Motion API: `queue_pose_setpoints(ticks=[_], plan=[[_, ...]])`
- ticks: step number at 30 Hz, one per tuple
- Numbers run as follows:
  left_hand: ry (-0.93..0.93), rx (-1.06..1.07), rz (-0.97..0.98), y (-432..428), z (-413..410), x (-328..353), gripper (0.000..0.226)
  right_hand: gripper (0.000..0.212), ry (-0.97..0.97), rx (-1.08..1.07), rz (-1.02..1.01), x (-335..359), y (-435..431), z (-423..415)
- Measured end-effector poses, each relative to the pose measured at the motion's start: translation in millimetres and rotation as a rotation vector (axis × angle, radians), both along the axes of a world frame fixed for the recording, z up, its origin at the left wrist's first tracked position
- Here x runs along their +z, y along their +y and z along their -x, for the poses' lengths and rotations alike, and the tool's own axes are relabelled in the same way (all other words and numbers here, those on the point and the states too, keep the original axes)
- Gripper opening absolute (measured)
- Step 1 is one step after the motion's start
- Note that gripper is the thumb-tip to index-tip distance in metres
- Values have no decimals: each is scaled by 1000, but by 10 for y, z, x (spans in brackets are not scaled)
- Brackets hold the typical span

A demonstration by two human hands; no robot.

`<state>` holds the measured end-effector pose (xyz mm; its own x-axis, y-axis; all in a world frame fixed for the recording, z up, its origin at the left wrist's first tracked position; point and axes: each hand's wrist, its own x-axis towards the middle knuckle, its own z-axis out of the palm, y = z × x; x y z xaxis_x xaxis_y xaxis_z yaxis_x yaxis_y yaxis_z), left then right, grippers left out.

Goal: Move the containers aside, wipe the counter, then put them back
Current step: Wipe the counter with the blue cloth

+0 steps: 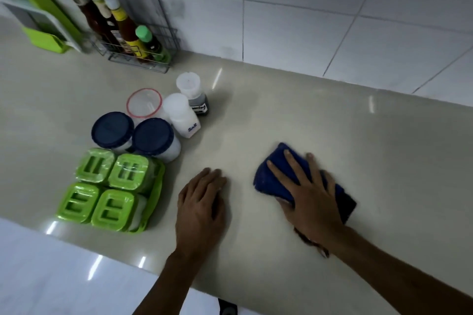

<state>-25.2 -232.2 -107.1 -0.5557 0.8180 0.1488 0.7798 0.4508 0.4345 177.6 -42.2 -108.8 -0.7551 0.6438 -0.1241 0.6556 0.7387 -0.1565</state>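
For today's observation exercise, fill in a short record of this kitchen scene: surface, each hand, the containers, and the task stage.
surface: pale counter
right hand: pressed flat on blue cloth
left hand: flat on the counter, empty
containers: green-lidded set, two blue-lidded jars, salt shaker, grouped at left
stage: wiping; containers not yet put back
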Motion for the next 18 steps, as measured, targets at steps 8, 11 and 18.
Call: queue_pose_setpoints(ticks=[8, 11, 18], plan=[[-48, 43, -190, -35, 28, 28, 37, 77, -11, -132, 79, 90, 256, 1481], [-32, 31, -215, -25, 67, 119, 46, 87, -21, 33, 78, 185, -229, 1566], [-72, -265, 136, 267, 293, 240, 50, 82, 0, 345, 79, 94, -1298, 576]])
